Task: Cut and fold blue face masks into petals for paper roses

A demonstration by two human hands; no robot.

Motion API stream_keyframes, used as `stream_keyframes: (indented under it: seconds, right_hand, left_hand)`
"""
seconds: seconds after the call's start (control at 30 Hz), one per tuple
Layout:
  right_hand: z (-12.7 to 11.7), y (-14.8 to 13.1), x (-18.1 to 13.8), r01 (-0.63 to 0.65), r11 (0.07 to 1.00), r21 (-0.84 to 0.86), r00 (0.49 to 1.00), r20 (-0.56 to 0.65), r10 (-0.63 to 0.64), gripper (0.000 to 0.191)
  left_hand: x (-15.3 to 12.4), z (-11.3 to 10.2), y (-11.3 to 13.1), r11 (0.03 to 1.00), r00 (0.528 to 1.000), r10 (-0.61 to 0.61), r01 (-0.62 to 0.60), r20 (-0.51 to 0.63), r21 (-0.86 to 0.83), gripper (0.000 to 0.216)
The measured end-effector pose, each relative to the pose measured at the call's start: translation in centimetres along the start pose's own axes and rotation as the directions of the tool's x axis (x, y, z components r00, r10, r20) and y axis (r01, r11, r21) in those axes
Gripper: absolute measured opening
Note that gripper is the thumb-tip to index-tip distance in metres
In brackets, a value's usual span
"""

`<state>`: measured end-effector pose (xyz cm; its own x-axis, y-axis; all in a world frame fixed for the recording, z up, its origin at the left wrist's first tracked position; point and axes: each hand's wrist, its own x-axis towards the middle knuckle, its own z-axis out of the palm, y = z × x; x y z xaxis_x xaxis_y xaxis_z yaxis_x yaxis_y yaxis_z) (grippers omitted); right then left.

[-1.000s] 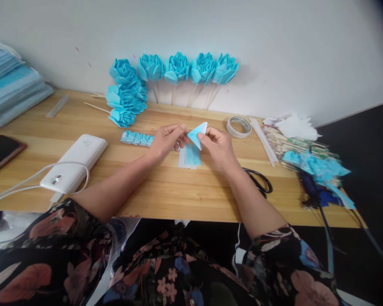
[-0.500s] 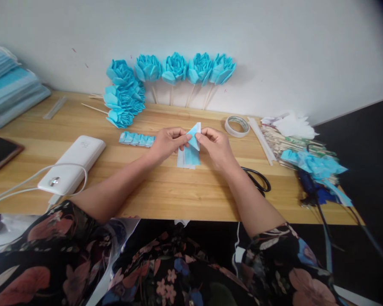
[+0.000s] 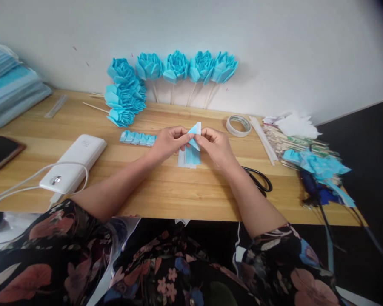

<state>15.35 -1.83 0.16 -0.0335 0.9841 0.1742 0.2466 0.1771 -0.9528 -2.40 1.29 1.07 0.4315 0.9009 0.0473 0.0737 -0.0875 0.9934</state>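
A small piece of blue and white mask fabric (image 3: 195, 142), folded to a pointed triangle, is pinched between my two hands above the table. My left hand (image 3: 170, 142) grips its left side with thumb and fingers. On its right edge, my right hand (image 3: 215, 144) closes thumb against fingers. Beneath the folded piece lie flat blue and white fabric pieces (image 3: 192, 158) on the wood. Just left of my left hand runs a row of folded blue pieces (image 3: 137, 138), its right end hidden by the hand.
Several blue fabric flowers (image 3: 176, 67) on sticks lean at the wall; more lie stacked (image 3: 123, 95). A tape roll (image 3: 238, 126), white glue sticks (image 3: 263, 140), wooden sticks (image 3: 285, 144) and a black-handled tool (image 3: 258, 180) are rightward. A power bank (image 3: 73, 163), phone (image 3: 3, 153) and mask pile (image 3: 15, 91) stand left.
My fingers have shifted slightly on the folded piece, my right thumb moving a little closer to the left one. The view has moved very slightly; other things stay put.
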Motion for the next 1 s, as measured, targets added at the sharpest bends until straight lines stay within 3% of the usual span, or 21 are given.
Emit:
stream_keyframes:
  seconds: [0.33, 0.5, 0.7, 0.83, 1.0]
  right_hand:
    - [-0.8, -0.6, 0.4, 0.129, 0.991, -0.025, 0.983, -0.125, -0.131, 0.020]
    - [-0.9, -0.7, 0.1, 0.270, 0.950, -0.159, 0.961, -0.014, -0.275, 0.026]
    - [-0.7, 0.1, 0.2, 0.339, 0.919, -0.202, 0.939, 0.014, -0.344, 0.007]
    - [-0.7, 0.5, 0.4, 0.314, 0.937, -0.153, 0.949, 0.012, -0.316, 0.004]
    - [-0.2, 0.8, 0.5, 0.171, 0.985, 0.015, 0.985, -0.011, -0.170, 0.013]
  left_hand:
    - [0.3, -0.6, 0.3, 0.980, 0.998, -0.067, 0.065, -0.004, -0.189, 0.035]
    - [0.4, -0.7, 0.2, 0.950, 0.992, -0.124, 0.117, -0.008, -0.290, 0.031]
    - [0.5, -0.7, -0.2, 0.954, 0.992, -0.125, 0.120, -0.001, -0.274, 0.032]
    - [0.5, -0.6, -0.2, 0.974, 0.996, -0.086, 0.078, -0.028, -0.214, 0.029]
    - [0.3, -0.5, 0.1, 0.987, 0.998, -0.048, 0.042, -0.038, -0.155, 0.025]
